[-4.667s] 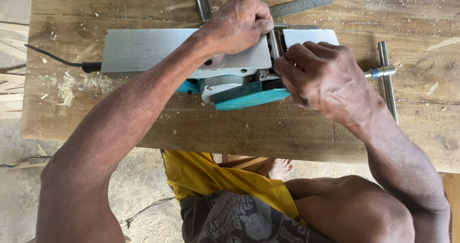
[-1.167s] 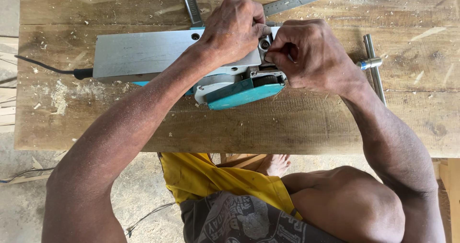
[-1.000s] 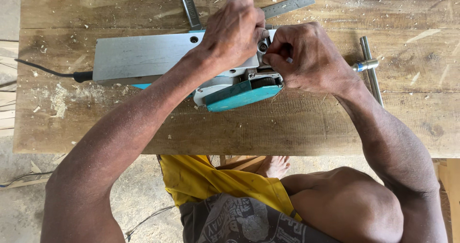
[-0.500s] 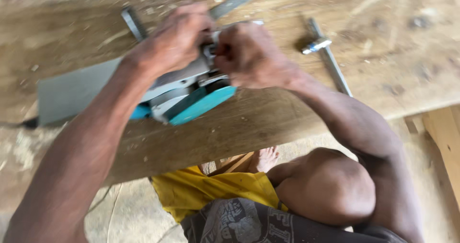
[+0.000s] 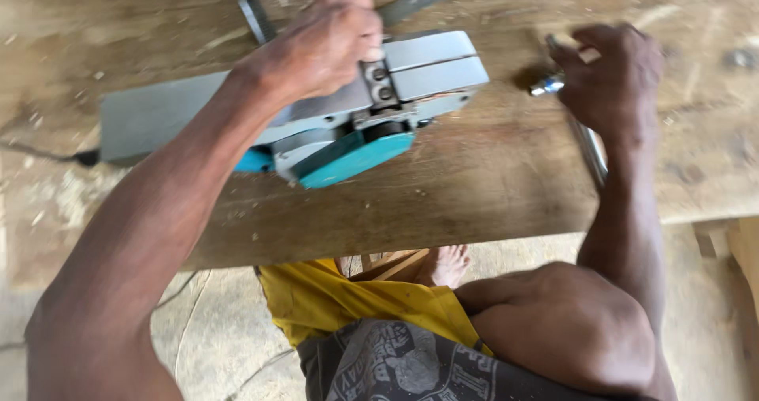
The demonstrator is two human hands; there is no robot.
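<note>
Left hand clamps the upturned electric planer; right hand closes on the socket wrench.

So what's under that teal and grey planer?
The planer lies upside down on a wooden bench, with the left hand on top. Its underside and the wood beneath are covered. The right hand reaches a metal wrench.

Planer, wrench on wooden bench

Upturned teal electric planer
</note>
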